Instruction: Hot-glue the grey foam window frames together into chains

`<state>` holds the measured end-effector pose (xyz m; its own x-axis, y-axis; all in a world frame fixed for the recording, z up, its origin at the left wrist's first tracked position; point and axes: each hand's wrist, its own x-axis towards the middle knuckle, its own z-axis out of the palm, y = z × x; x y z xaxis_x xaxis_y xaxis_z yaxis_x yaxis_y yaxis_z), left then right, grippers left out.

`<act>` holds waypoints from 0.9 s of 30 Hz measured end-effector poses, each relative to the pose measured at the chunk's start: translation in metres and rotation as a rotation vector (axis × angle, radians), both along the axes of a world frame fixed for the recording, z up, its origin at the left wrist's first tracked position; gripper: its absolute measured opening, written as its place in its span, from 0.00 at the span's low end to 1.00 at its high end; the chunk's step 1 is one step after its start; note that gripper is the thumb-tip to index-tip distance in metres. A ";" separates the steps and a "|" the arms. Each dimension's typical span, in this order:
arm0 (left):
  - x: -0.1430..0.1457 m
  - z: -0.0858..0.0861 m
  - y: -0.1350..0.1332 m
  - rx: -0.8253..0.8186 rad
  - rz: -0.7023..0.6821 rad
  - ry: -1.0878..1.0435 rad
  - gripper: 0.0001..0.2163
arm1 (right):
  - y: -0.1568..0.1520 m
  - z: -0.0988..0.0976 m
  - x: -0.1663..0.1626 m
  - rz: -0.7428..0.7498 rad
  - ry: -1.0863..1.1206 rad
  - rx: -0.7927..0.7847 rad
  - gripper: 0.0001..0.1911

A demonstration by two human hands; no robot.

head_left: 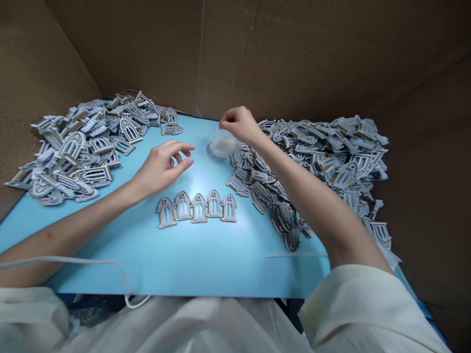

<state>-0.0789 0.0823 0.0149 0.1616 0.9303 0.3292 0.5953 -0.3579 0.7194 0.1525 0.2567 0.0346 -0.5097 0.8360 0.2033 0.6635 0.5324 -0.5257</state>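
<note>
A short row of several small arched window-shaped pieces, white with brown edging, lies on the blue tabletop in front of me. My left hand hovers behind the row, thumb and fingers apart, with nothing in it. Farther back, my right hand is closed in a pinch over a translucent whitish bag or dish. What its fingertips hold, if anything, is too small to make out. I cannot tell whether the fingers touch that container.
Heaps of similar arched pieces lie at left and at right, the latter partly behind my right forearm. Brown cardboard walls enclose the back and sides. A white cable crosses my left forearm. A clear strip lies near the front right.
</note>
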 end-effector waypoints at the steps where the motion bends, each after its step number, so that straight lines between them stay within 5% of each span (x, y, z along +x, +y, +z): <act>1: 0.007 -0.001 0.010 -0.042 0.039 -0.058 0.15 | -0.007 0.000 0.001 0.040 0.064 -0.085 0.07; 4: 0.025 -0.011 0.046 -0.195 0.122 -0.247 0.16 | -0.029 0.000 -0.001 0.166 0.114 -0.230 0.08; 9: 0.037 -0.025 0.087 -0.153 0.182 -0.264 0.11 | -0.040 0.003 -0.005 0.108 -0.274 0.225 0.14; 14: 0.027 -0.023 0.090 -0.118 0.191 -0.256 0.10 | -0.021 0.006 -0.006 0.170 -0.691 0.284 0.21; 27: 0.018 -0.014 0.089 -0.085 0.180 -0.260 0.09 | -0.001 0.006 -0.015 0.281 -0.828 0.262 0.18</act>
